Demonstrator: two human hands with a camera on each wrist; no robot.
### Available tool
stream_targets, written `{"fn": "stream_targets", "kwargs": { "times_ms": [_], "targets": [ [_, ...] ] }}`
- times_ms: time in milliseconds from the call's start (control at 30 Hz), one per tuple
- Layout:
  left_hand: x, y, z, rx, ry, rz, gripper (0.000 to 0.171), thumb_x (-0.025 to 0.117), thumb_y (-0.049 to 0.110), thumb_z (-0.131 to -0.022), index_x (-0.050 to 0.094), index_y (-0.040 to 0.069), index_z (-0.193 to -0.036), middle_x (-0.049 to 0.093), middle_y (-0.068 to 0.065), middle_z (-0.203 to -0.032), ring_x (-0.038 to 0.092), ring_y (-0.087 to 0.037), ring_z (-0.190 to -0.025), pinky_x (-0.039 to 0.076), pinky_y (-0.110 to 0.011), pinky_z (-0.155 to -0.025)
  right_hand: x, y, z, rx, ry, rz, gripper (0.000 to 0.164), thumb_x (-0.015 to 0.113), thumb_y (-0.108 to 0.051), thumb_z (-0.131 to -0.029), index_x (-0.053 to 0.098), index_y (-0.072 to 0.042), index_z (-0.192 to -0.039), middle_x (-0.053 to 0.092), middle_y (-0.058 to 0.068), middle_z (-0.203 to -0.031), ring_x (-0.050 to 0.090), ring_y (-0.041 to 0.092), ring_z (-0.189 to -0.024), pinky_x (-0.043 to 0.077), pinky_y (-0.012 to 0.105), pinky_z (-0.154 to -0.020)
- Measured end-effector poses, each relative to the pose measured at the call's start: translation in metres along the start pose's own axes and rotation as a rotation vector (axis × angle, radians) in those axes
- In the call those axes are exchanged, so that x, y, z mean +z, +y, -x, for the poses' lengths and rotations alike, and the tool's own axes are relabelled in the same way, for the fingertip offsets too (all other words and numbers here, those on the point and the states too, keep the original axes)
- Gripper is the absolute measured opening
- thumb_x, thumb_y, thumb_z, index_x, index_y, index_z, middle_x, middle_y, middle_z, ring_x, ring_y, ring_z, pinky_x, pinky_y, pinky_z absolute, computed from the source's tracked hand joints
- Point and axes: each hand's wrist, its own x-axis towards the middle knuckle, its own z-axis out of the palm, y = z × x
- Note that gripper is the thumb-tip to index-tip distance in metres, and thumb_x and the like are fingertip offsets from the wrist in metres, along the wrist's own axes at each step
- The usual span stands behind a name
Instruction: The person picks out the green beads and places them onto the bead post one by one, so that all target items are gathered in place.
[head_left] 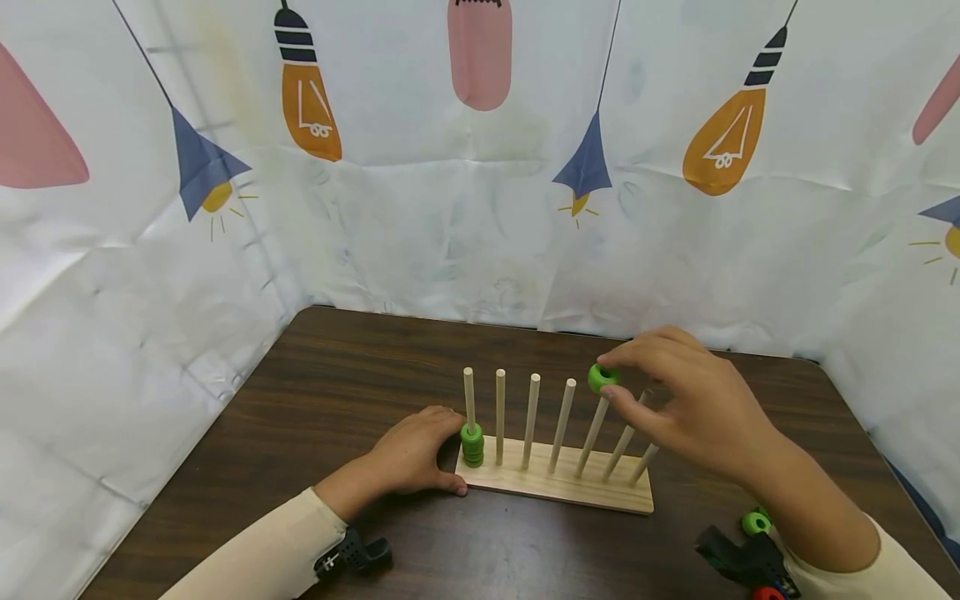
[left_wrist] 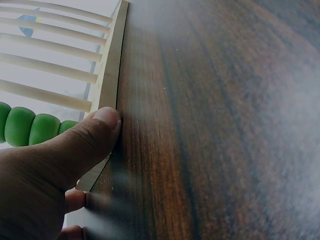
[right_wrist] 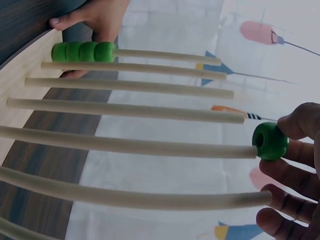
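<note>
A wooden peg board (head_left: 555, 490) with several upright pegs stands on the table. Several green beads (right_wrist: 80, 51) are stacked on its leftmost peg. My left hand (head_left: 416, 450) holds the board's left end, its thumb (left_wrist: 100, 125) against the front edge and other fingers round the end. Between thumb and fingertips, my right hand (head_left: 690, 396) pinches a green bead (right_wrist: 270, 141) by its sides. That bead is at the top of the third peg from the right, its hole facing the tip; whether the tip is inside I cannot tell.
A loose green bead (head_left: 755, 523) and a red bead (head_left: 768, 593) lie near my right wrist, partly hidden by the strap device (head_left: 738, 557). Behind the dark wooden table (head_left: 360, 358) hangs a white printed curtain (head_left: 420, 233).
</note>
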Motion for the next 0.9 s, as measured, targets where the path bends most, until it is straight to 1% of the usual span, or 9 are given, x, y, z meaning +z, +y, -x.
{"fn": "stream_targets", "kwargs": {
  "times_ms": [233,500,733,900],
  "targets": [
    [0.0,0.0,0.0,-0.005,-0.006,0.001,0.076,0.09,0.057,-0.07,0.063,0.019,-0.13,0.062,0.0,-0.132,0.052,-0.025,-0.131,0.045,-0.049,-0.105,0.006,-0.004,-0.006,0.002,-0.004,-0.024,0.034,0.082,-0.014,-0.081,0.074,-0.021,-0.114,0.071,-0.014,-0.109,0.061,0.01,-0.1,0.046,0.019,-0.074],
    [0.0,0.0,0.0,-0.009,-0.01,0.0,0.077,0.09,0.058,-0.07,0.062,0.019,-0.131,0.062,0.001,-0.132,0.051,-0.025,-0.132,0.044,-0.048,-0.106,0.013,-0.006,-0.01,0.016,-0.03,-0.051,0.035,0.083,-0.014,-0.081,0.074,-0.021,-0.114,0.07,-0.014,-0.11,0.06,0.01,-0.103,0.053,0.033,-0.07],
    [0.0,0.0,0.0,-0.008,-0.009,0.0,0.077,0.09,0.057,-0.07,0.063,0.018,-0.131,0.063,0.0,-0.132,0.052,-0.026,-0.131,0.045,-0.049,-0.106,0.019,-0.007,-0.016,-0.033,-0.008,-0.073,0.034,0.082,-0.011,-0.081,0.073,-0.019,-0.113,0.071,-0.011,-0.109,0.061,0.01,-0.098,0.051,0.024,-0.068],
    [0.001,0.0,0.0,-0.001,-0.001,-0.001,0.076,0.091,0.054,-0.07,0.063,0.017,-0.13,0.063,-0.001,-0.131,0.052,-0.028,-0.131,0.044,-0.05,-0.106,0.023,-0.008,-0.02,-0.034,-0.015,-0.083,0.032,0.081,-0.011,-0.082,0.073,-0.019,-0.112,0.071,-0.011,-0.108,0.06,0.011,-0.096,0.052,0.028,-0.065]
  ]
}}
